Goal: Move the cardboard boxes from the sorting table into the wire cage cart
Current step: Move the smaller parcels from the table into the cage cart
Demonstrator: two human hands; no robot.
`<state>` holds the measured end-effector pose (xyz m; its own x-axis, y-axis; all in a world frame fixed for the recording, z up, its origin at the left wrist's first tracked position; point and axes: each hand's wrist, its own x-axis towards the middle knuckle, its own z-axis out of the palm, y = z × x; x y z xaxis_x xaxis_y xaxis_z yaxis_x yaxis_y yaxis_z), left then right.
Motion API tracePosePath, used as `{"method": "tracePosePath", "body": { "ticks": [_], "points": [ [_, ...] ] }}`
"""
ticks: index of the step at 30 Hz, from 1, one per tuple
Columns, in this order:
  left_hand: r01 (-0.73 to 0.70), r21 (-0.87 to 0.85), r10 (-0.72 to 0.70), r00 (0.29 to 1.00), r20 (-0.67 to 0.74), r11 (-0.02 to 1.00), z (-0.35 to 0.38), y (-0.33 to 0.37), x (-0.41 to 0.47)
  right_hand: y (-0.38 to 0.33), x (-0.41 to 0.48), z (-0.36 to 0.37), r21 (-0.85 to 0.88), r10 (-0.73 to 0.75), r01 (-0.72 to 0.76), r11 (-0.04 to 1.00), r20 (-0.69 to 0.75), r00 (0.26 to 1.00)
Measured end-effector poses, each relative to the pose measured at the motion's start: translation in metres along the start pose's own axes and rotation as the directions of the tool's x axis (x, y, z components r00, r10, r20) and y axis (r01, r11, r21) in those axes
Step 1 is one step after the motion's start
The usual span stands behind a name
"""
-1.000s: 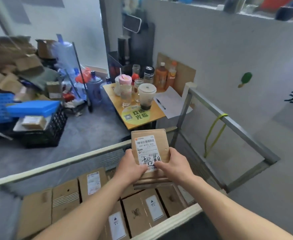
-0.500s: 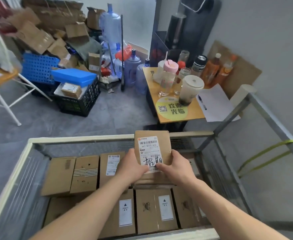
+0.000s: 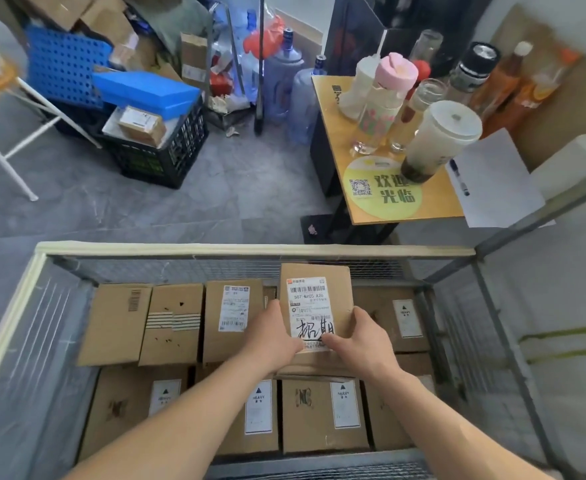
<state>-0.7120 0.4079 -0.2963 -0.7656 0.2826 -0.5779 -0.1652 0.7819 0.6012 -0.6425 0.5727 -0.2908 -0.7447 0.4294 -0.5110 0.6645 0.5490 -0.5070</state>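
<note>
A small cardboard box [image 3: 319, 282] with a white shipping label and black handwriting is held between both hands inside the wire cage cart [image 3: 250, 250]. My left hand [image 3: 272, 337] grips its left side and my right hand [image 3: 360, 336] grips its right side, thumbs on the label. It hovers near the cart's far wall, over a gap in the back row. Several other cardboard boxes [image 3: 177, 320] lie flat in two rows on the cart floor. The sorting table is out of sight.
Beyond the cart stands a small yellow table [image 3: 336, 133] crowded with cups and bottles, a paper sheet and pen at its right. A black crate [image 3: 160, 157] with a blue lid, water jugs [image 3: 281, 81] and piled cardboard sit at the back left. Grey floor lies between.
The view has tilted down and closer over the cart. Both hands have carried the labelled box lower, from above the far rim to inside the cart.
</note>
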Motion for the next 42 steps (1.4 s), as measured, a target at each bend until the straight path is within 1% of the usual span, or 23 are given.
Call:
{"method": "tracePosePath", "body": {
  "ticks": [7,12,15,19,22,27,31,34,37,40,42],
  "points": [
    [0.089,0.040,-0.090,0.996,0.007,0.995,0.045,-0.034,0.054,0.041,0.063,0.038,-0.037,-0.014,0.017,0.999,0.090,0.996],
    [0.126,0.056,-0.125,0.992,-0.011,0.991,0.081,-0.061,0.117,0.073,0.124,0.079,-0.013,-0.025,0.027,1.000,0.130,0.991],
    [0.139,0.056,-0.138,0.990,-0.011,0.989,0.101,-0.081,0.153,0.091,0.160,0.106,-0.030,-0.034,0.039,0.999,0.150,0.988],
    [0.159,0.151,-0.156,0.987,-0.030,0.976,0.120,-0.108,0.190,0.109,0.200,0.144,-0.001,-0.065,0.067,0.998,0.186,0.980],
    [0.146,0.222,-0.134,0.989,-0.068,0.964,0.132,-0.118,0.206,0.117,0.222,0.167,-0.008,-0.060,0.063,0.998,0.198,0.978],
    [0.139,0.155,-0.136,0.990,-0.026,0.978,0.152,-0.122,0.207,0.128,0.240,0.189,-0.001,-0.058,0.060,0.998,0.194,0.979],
    [0.174,0.144,-0.170,0.985,-0.038,0.974,0.156,-0.122,0.199,0.124,0.242,0.197,-0.017,-0.073,0.080,0.997,0.252,0.965],
    [0.150,0.155,-0.145,0.989,-0.041,0.976,0.153,-0.117,0.193,0.121,0.240,0.194,-0.029,-0.067,0.078,0.997,0.281,0.957],
    [0.090,0.193,-0.084,0.996,-0.038,0.977,0.141,-0.111,0.183,0.116,0.230,0.184,-0.021,-0.073,0.082,0.996,0.267,0.961],
    [0.039,0.292,-0.033,0.999,-0.024,0.956,0.121,-0.097,0.169,0.103,0.211,0.159,-0.011,-0.084,0.089,0.996,0.235,0.968],
    [0.013,0.347,-0.008,1.000,-0.016,0.938,0.104,-0.083,0.154,0.094,0.193,0.135,-0.045,-0.112,0.125,0.991,0.221,0.969]
  ]
}}
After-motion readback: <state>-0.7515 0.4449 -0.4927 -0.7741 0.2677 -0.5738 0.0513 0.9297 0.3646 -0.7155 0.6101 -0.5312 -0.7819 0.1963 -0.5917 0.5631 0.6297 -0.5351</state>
